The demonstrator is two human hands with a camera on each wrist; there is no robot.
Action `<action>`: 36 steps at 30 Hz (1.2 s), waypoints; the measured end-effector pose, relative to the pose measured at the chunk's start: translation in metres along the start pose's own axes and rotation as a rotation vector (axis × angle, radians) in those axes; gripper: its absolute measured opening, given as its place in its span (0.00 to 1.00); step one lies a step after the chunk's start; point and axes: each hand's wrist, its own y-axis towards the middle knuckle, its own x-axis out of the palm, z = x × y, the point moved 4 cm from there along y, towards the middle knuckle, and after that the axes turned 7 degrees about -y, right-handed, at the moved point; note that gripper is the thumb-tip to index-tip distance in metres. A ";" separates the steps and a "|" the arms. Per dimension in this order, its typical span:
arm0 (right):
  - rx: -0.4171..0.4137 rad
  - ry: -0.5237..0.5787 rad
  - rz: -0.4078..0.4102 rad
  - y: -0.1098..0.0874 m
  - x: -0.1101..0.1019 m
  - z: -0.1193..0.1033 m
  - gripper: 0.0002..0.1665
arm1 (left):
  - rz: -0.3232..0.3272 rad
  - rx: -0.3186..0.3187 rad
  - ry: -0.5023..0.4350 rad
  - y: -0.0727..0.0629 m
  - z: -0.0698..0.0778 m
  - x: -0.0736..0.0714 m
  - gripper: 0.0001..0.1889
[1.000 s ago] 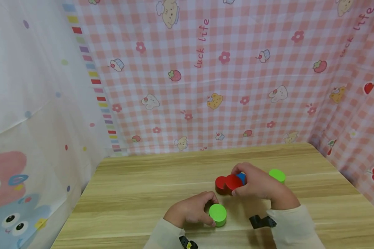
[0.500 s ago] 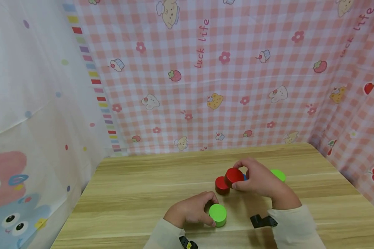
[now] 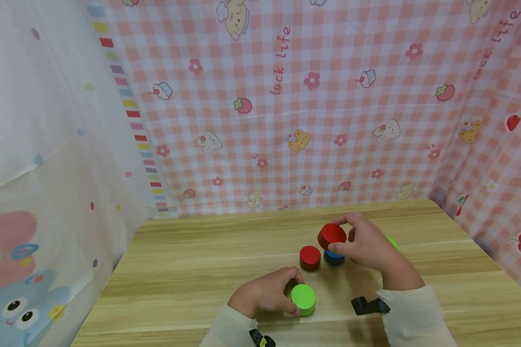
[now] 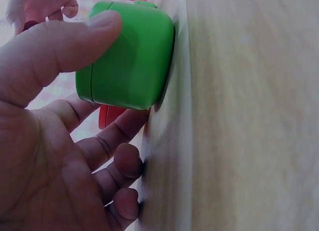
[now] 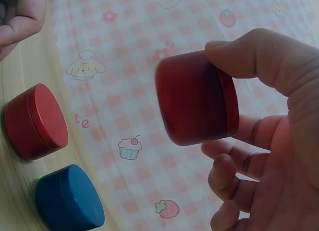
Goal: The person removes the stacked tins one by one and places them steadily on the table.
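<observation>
My left hand (image 3: 269, 291) grips a round green tin (image 3: 303, 300) standing on the table near its front; the left wrist view shows the thumb on one side of the tin (image 4: 129, 56) and fingers on the other. My right hand (image 3: 366, 243) pinches a round red tin (image 5: 194, 99) between thumb and fingers, held up off the table. In the head view this held tin overlaps a blue tin (image 3: 334, 258) standing behind and below it. Left of the blue tin, a second red tin (image 3: 310, 258) stands upright on the table.
Another green tin (image 3: 392, 242) stands to the right, mostly hidden behind my right hand. The wooden table (image 3: 191, 260) ends at a pink checked cloth (image 3: 260, 159) at the back, with a white patterned cloth (image 3: 69, 144) on the left.
My right hand has lifted the red tin from beside the other red tin and moved it up and rightward, over the blue tin in view. My left hand stays on the green tin.
</observation>
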 end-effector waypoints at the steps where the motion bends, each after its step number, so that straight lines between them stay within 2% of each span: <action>1: 0.002 -0.003 0.009 0.000 -0.001 0.001 0.35 | 0.000 -0.001 -0.001 0.000 0.000 0.000 0.24; 6: 0.025 -0.012 0.057 0.000 -0.006 0.004 0.35 | -0.005 -0.005 -0.010 0.000 0.000 0.000 0.24; 10: 0.072 -0.009 0.067 0.001 -0.008 0.011 0.36 | -0.006 0.005 -0.009 0.001 -0.001 0.000 0.24; 21: 0.148 0.061 0.144 0.004 -0.014 0.029 0.38 | -0.018 -0.007 -0.023 0.002 -0.002 0.000 0.24; 36: 0.212 0.155 0.311 -0.001 -0.029 0.047 0.39 | -0.014 -0.003 -0.043 0.002 -0.003 0.001 0.24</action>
